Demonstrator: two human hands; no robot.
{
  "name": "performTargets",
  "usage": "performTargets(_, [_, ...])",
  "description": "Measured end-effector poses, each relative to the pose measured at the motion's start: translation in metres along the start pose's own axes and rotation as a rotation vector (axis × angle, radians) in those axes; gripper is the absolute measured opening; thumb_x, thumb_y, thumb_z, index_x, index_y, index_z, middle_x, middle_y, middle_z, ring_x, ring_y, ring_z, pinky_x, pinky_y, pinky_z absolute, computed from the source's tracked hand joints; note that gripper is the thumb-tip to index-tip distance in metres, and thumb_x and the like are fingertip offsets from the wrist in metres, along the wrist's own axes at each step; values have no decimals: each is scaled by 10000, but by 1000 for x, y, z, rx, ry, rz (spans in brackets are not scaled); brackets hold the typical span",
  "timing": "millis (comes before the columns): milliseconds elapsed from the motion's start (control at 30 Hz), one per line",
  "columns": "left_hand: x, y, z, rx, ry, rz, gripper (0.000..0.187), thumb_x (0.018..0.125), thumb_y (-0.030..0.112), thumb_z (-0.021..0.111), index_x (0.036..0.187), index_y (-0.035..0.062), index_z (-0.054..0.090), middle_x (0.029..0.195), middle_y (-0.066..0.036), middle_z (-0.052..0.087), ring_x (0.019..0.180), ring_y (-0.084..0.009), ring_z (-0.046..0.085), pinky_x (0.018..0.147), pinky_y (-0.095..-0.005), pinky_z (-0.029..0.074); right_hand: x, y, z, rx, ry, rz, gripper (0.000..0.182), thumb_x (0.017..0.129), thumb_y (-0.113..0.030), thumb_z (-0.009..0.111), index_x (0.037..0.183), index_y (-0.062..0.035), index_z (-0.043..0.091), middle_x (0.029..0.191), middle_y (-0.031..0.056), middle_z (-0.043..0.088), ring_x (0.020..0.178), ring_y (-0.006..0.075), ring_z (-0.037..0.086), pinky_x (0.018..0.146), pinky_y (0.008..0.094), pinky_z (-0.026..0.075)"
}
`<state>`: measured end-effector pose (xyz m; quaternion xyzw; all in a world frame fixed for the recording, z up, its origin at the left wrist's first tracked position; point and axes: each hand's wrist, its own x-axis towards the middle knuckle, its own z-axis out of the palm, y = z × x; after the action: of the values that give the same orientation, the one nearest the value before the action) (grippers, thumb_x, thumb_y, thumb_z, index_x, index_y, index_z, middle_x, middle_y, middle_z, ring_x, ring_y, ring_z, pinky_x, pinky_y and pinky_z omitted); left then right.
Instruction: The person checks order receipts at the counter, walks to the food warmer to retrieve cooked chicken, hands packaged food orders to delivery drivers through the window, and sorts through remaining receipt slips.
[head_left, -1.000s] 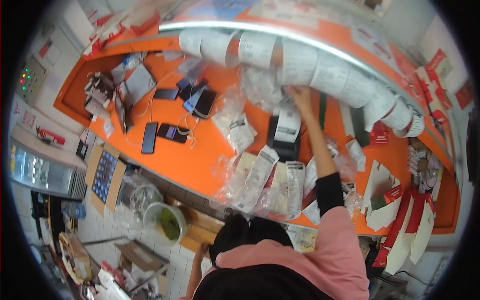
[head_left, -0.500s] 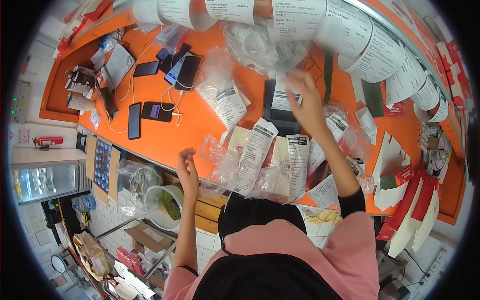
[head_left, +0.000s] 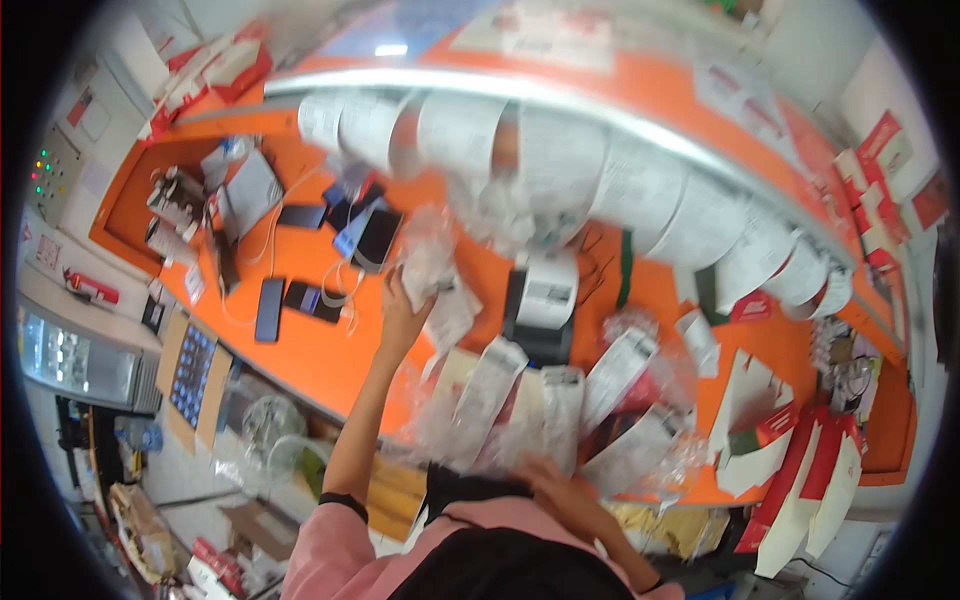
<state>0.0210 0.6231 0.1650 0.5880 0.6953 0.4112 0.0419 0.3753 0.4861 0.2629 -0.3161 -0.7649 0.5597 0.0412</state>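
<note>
My left hand point(head_left: 405, 312) reaches over the orange counter, its fingers closed at the side of a clear plastic bag point(head_left: 428, 245) with a printed receipt point(head_left: 452, 312) on it. Low against my body, at the counter's front edge, is my right hand point(head_left: 565, 500), smeared by motion. Just beyond it stand several plastic bags with receipts on them, among them a receipt point(head_left: 490, 385) and another receipt point(head_left: 560, 410). Behind these bags sits a black receipt printer point(head_left: 537, 345), a printed slip point(head_left: 548, 295) sticking out of it.
Phones lie at left, among them a phone point(head_left: 378, 240) and another phone point(head_left: 268, 310), with white cables. Long receipts point(head_left: 560, 170) hang from the shelf edge across the back. Red and white cardboard boxes point(head_left: 755, 425) lie at right. A fire extinguisher point(head_left: 90, 287) hangs far left.
My right hand has drawn back from the printer to the counter's front edge. My left hand has moved forward to the receipt-marked plastic bag. The view has tilted and shows more of the shelf.
</note>
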Motion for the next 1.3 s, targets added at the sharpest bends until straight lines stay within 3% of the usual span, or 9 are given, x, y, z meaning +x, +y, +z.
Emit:
performTargets(133, [36,-74,68,108,-22,-29,789,720,317,689,1240,-91,258,1212,-282,344,1134,-424,354,954,-423,336,-10,27,-1,242,177,22,283,830,-101,470,1094,-87,570,1097,146,549,995,293,537,893,405,358])
performTargets(300, [59,-95,62,-202,-339,-193,732,730,282,690,1233,-82,302,1182,-253,409,1127,-337,407,941,-389,340,-24,26,-25,211,310,147,278,876,-145,445,1135,-72,515,1111,136,537,1020,275,513,862,367,395])
performTargets(367, [43,-91,50,-289,16,35,626,758,247,666,1207,-58,354,1184,-221,431,1125,-305,409,938,-377,337,-21,21,-30,226,465,54,255,879,-145,436,1091,-56,547,1040,131,575,949,291,550,812,350,430])
performTargets(500, [-15,-100,22,-421,182,-201,429,815,129,566,1180,-28,406,1180,-204,432,1123,-319,410,946,-387,327,-10,32,-28,102,553,-15,229,880,-125,428,1037,-49,577,1002,132,585,904,262,565,766,332,445])
performTargets(567, [-65,-141,32,-14,112,-269,346,804,44,500,1137,-28,439,1143,-203,444,1127,-358,401,945,-404,335,-8,32,-26,-28,527,2,219,878,-123,437,1028,-46,576,969,139,589,890,269,564,761,333,441])
performTargets(800, [-82,-112,18,35,-17,-55,350,731,-23,456,1081,-21,476,1127,-203,448,1143,-385,389,941,-420,352,-6,8,-67,-75,578,-185,202,872,-96,439,1001,-30,580,908,136,588,819,251,561,705,311,438])
performTargets(1000, [-91,-160,48,269,41,85,367,709,2,478,1076,-2,485,1137,-190,450,1140,-385,395,936,-444,350,-57,28,-112,-85,1280,213,187,829,-94,494,968,-7,586,906,164,593,848,259,570,734,316,440])
performTargets(1100, [-90,-148,37,275,-34,-5,367,704,14,484,1071,0,484,1136,-195,449,1138,-390,394,932,-447,351,-71,64,-121,-233,1359,628,191,820,-91,503,969,-8,588,928,185,594,865,319,565,754,353,444])
performTargets(1300, [-82,-114,20,-209,-7,-352,362,711,10,474,1073,0,482,1133,-202,445,1132,-394,393,925,-445,352,-76,99,-116,-407,1238,800,189,828,-144,511,963,-36,588,927,191,586,838,357,552,754,411,441])
